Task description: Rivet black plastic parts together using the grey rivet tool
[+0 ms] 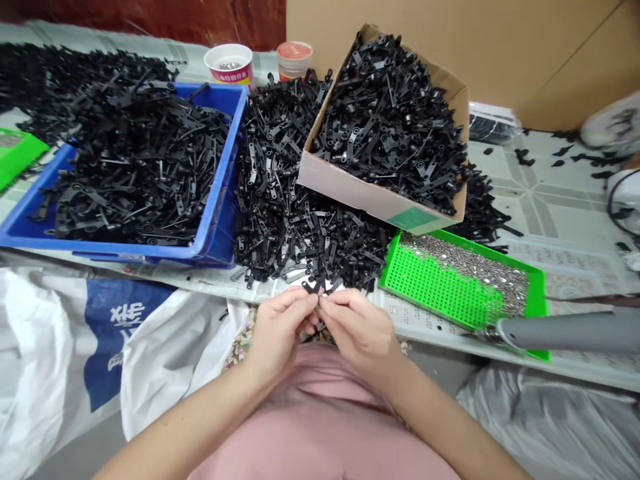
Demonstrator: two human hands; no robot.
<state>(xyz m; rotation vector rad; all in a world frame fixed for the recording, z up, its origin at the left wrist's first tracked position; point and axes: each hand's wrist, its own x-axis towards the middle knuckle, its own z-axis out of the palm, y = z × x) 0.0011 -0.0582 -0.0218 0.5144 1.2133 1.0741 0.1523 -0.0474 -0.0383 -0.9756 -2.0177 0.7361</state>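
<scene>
My left hand (285,317) and my right hand (357,323) meet at the table's front edge, fingertips pinched together. Between the left fingers sits a small black plastic part (310,288), mostly covered by the fingers. The right thumb and forefinger press close beside it; what they pinch is too small to make out. Just beyond the hands spreads a heap of loose black plastic parts (280,180), arm-shaped with round holes. Right of the hands lies a green perforated tray (425,277) with many small metal pieces (480,267).
A blue bin (220,180) of black parts stands left, a cardboard box (345,187) of them at back right. A grey handheld tool (565,330) lies over the tray's right end. Behind are a paper cup (233,73) and a lidded tub (295,60). White sacks (165,347) hang front left.
</scene>
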